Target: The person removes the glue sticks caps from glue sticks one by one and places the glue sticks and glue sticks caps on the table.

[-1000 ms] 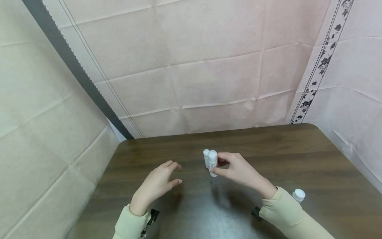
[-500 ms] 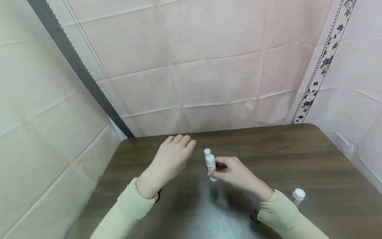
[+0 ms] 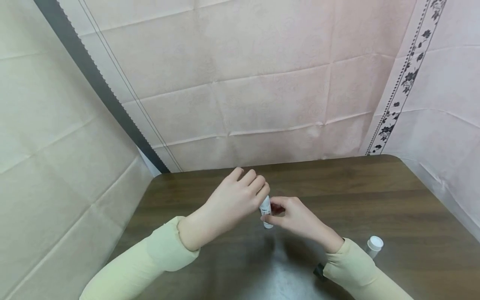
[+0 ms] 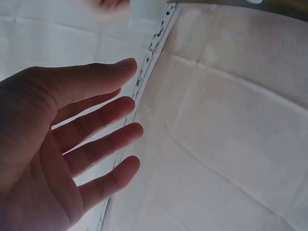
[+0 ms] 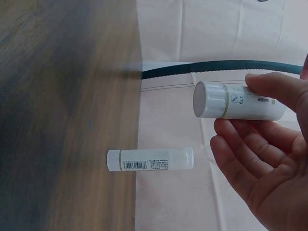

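My right hand (image 3: 298, 216) holds a white glue stick (image 5: 240, 101) between thumb and fingers, nearly upright with a slight tilt. Its label, marked 21g, shows in the right wrist view. A second glue stick (image 5: 150, 160), with a barcode, stands on the table just beyond; in the head view my left hand (image 3: 236, 198) hides it. That left hand hovers over the top of the held stick and covers its upper end. The left wrist view shows the left fingers (image 4: 103, 144) spread and loosely bent, holding nothing, with the blurred glue stick above the thumb.
A white-capped cylinder (image 3: 374, 246) stands at the right, partly behind the right sleeve (image 3: 360, 271). The brown wooden table (image 3: 337, 179) ends against pale cloth (image 3: 277, 104) at the back and sides. A black piece (image 3: 320, 271) shows below the right cuff.
My left hand has risen from the left and moved right, over the glue stick. The right hand has drawn its stick slightly nearer, away from the one behind.
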`<state>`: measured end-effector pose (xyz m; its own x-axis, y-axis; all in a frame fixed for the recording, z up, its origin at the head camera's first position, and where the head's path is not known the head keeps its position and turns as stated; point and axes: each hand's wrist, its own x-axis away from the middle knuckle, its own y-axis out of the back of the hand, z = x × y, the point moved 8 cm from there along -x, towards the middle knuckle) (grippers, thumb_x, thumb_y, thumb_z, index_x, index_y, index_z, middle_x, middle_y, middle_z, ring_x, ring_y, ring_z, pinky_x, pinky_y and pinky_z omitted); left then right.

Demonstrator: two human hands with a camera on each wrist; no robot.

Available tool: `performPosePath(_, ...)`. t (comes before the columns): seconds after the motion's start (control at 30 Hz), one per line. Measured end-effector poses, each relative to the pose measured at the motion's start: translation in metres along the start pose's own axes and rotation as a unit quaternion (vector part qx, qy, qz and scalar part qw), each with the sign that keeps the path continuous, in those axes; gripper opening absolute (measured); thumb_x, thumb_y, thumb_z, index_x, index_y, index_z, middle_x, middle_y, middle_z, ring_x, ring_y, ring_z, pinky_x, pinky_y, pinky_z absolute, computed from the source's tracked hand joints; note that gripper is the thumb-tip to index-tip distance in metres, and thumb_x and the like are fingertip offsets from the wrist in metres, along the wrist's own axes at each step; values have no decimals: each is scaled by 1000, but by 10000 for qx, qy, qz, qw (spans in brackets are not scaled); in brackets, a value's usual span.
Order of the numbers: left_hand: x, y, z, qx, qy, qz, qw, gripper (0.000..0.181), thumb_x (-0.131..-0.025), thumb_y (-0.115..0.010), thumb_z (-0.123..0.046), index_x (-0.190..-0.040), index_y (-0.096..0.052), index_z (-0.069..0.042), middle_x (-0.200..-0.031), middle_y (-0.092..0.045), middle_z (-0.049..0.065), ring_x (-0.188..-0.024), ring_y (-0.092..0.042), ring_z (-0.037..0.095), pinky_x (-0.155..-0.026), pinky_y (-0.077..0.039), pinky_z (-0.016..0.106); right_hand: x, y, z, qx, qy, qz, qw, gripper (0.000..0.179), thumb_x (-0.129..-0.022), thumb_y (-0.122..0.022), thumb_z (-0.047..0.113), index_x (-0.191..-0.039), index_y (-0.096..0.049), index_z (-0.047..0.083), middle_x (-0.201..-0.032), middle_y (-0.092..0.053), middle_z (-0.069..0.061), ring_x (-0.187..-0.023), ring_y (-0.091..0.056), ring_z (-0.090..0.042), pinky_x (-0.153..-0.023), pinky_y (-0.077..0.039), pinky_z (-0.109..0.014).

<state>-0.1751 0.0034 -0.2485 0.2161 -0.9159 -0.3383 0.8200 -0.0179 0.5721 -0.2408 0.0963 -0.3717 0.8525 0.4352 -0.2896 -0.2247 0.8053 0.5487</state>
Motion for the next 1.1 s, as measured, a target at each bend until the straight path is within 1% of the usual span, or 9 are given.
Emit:
performPosePath(0.13, 1, -5, -14, -247, -357, 51, 9990, 9, -90, -73, -12, -97, -70, -17, -97, -65, -2, -89, -59, 19, -78, -44, 31, 1, 0, 1, 89, 86, -25, 9999, 8, -90, -77, 21, -95, -70, 23, -84, -68, 13, -79, -65, -8, -74, -55, -30)
performPosePath(0.27, 2, -10, -33, -744, -874, 97, 9933, 8, -95, -65, -17, -101, -71, -17, -103, -68, 0, -100, -63, 21, -85, -49, 36, 2, 1, 3, 325, 236, -180, 9990, 9, -88, -75, 12, -94, -72, 18, -82, -67, 13, -76, -63, -6, -70, -55, -28)
performPosePath(0.37, 3, -12, -44, -1056, -1201, 177, 9870, 11, -94, -62, -13, -100, -71, -17, -103, -68, 2, -101, -63, 22, -89, -51, 38, 3, 1, 3, 440, 310, -255, 9982, 13, -86, -73, 5, -94, -71, 15, -80, -66, 13, -72, -60, -5, -68, -54, -27)
performPosePath(0.47, 3, -15, -51, -1187, -1386, 270, 9828, 14, -91, -63, -10, -97, -71, -19, -101, -67, 1, -102, -63, 21, -91, -51, 39, 3, 0, 3, 460, 342, -248, 9980, 16, -84, -72, 2, -93, -70, 15, -79, -64, 13, -70, -58, -5, -66, -52, -26)
performPosePath(0.63, 2, -20, -55, -1219, -1401, 382, 9819, 14, -90, -61, -13, -93, -72, -21, -98, -65, -1, -101, -63, 21, -92, -49, 40, 5, -1, 5, 336, 359, -146, 9987, 16, -83, -71, 1, -88, -68, 16, -78, -64, 13, -71, -60, -5, -66, -53, -27)
performPosePath(0.8, 2, -27, -59, -1230, -1480, 542, 9798, 15, -93, -58, -15, -95, -72, -21, -99, -65, -1, -101, -63, 21, -93, -48, 41, 7, -2, 4, 239, 378, -66, 9990, 18, -82, -71, -1, -88, -69, 16, -81, -66, 13, -76, -63, -5, -70, -55, -28)
performPosePath(0.93, 4, -29, -61, -1191, -1573, 629, 9783, 11, -95, -62, -26, -97, -71, -21, -99, -65, -1, -101, -63, 20, -94, -49, 42, 7, -4, 3, 248, 477, -32, 9985, 18, -83, -72, 1, -89, -70, 18, -82, -67, 15, -77, -62, -4, -71, -54, -26)
performPosePath(1.07, 5, -28, -61, -1206, -1589, 607, 9780, 18, -96, -64, -38, -97, -70, -21, -98, -64, -1, -100, -63, 20, -94, -49, 42, 7, -4, 3, 246, 560, -27, 9981, 17, -84, -73, 3, -89, -70, 18, -82, -66, 16, -75, -60, -4, -69, -53, -26)
performPosePath(1.1, 5, -28, -61, -1213, -1587, 599, 9780, 18, -96, -64, -38, -97, -70, -21, -98, -64, -1, -100, -63, 20, -94, -49, 42, 7, -5, 3, 257, 574, -24, 9980, 17, -84, -73, 3, -89, -70, 18, -82, -66, 15, -75, -59, -4, -69, -52, -26)
